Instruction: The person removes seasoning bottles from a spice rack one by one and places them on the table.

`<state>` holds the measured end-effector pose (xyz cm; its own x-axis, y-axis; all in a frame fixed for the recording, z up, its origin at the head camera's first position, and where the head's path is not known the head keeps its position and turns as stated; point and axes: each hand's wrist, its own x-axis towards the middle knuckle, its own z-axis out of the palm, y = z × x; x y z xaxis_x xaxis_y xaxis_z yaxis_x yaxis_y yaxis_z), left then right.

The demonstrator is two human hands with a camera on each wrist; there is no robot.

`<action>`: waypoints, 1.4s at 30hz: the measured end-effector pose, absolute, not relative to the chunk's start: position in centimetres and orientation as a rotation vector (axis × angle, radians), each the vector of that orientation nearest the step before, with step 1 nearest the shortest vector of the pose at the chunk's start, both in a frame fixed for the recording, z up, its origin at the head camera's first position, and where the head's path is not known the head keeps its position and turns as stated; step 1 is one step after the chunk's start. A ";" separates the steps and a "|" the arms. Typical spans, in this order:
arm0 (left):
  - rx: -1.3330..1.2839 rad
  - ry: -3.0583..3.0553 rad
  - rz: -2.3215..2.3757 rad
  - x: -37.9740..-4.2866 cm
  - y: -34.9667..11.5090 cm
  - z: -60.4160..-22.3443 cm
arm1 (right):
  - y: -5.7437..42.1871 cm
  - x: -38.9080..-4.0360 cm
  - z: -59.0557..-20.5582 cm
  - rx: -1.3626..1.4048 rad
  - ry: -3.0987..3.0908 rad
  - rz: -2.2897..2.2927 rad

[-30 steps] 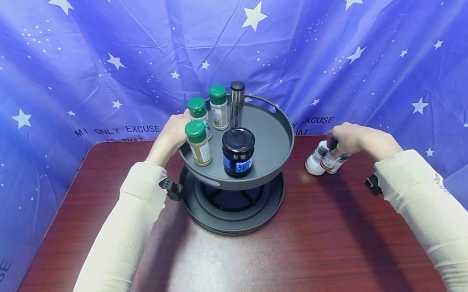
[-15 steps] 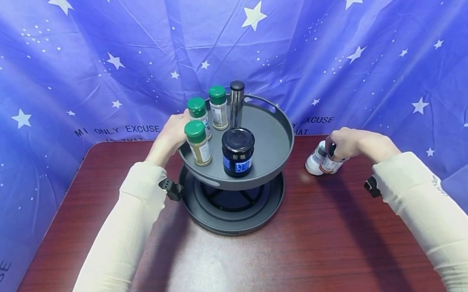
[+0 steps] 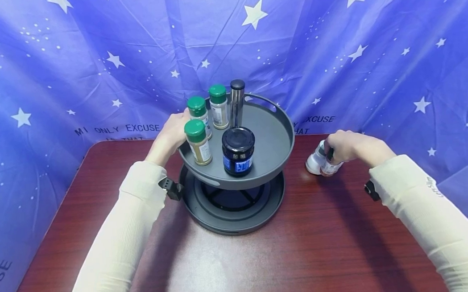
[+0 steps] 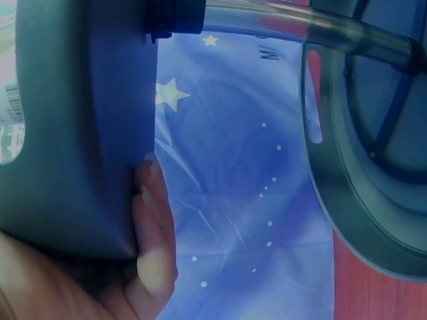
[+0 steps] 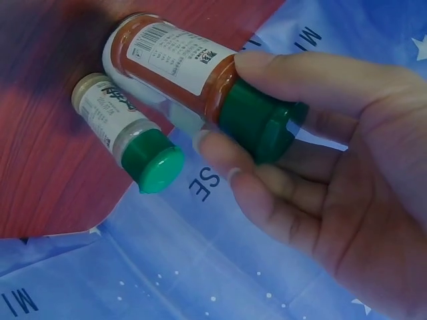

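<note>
On the left, my left hand grips the rim of the upper tray of a grey two-tier turntable. Its fingers curl under that tray in the left wrist view. My right hand pinches a spice bottle of red-brown powder near its dark green cap, low at the table. A white shaker bottle stands close to its left in the head view. In the right wrist view, a smaller green-capped spice bottle is beside the held one; the hand hides it from the head camera.
Up on the tray stand several green-capped spice bottles, a black-lidded jar and the centre post. The lower tray rests on the brown table. A starry blue curtain hangs behind.
My right hand has shifted slightly left and down, and the green cap it holds is now mostly covered by the fingers. My left hand and the turntable stay where they were.
</note>
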<state>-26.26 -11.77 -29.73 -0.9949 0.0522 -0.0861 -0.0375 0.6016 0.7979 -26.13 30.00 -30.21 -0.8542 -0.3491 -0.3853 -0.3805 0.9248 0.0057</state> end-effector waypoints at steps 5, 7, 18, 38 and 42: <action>0.003 2.717 1.366 -26.2 -11.9 -29.7 | 29.9 -25.9 -30.5 -0.481 2.690 0.144; 0.000 2.716 1.367 -26.3 -11.9 -29.8 | 29.9 -25.8 -30.6 -0.460 2.682 0.159; -0.031 2.701 1.381 -26.2 -11.6 -29.7 | 30.1 -25.4 -32.0 -0.467 2.680 0.185; -0.017 2.712 1.385 -26.4 -11.6 -29.6 | 29.7 -25.3 -33.2 -0.502 2.694 0.241; -0.012 2.716 1.375 -26.4 -11.6 -29.7 | 29.7 -25.3 -33.5 -0.521 2.705 0.255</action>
<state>-26.44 -11.61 -29.66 -0.9953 0.0368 -0.0900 -0.0508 0.5932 0.8035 -25.28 29.66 -33.48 -0.8618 -0.3218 -0.3921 -0.3894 0.9150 0.1051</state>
